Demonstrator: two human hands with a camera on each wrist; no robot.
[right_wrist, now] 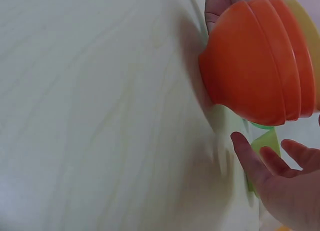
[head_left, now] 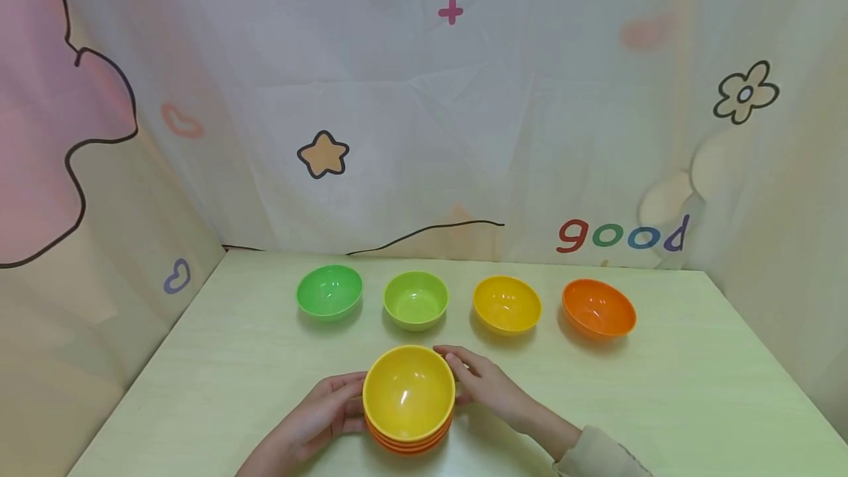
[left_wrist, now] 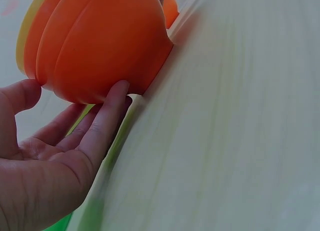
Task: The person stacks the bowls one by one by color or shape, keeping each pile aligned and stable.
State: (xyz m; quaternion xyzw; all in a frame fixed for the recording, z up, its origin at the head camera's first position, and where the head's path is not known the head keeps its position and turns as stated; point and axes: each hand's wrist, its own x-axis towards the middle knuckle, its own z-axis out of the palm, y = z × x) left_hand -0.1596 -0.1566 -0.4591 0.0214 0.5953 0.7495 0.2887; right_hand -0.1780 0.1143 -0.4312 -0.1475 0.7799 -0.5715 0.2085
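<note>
A stack of bowls (head_left: pixel 409 396), yellow on top with orange ones nested beneath, stands on the table near its front. My left hand (head_left: pixel 321 411) is at the stack's left side. In the left wrist view its thumb meets the upper rims, and nearly straight fingers (left_wrist: pixel 102 121) touch the lowest orange bowl (left_wrist: pixel 115 46). On the other side is my right hand (head_left: pixel 493 389), its thumb near the rim. The right wrist view shows its fingers (right_wrist: pixel 250 161) extended and spread, apart from the orange bowl's wall (right_wrist: pixel 245 61).
Behind the stack, a row of single bowls runs across the table (head_left: pixel 199 389): green (head_left: pixel 330 293), lime green (head_left: pixel 416 302), yellow (head_left: pixel 506 306) and orange (head_left: pixel 598 309). A printed curtain (head_left: pixel 397 109) hangs behind the table and along both sides.
</note>
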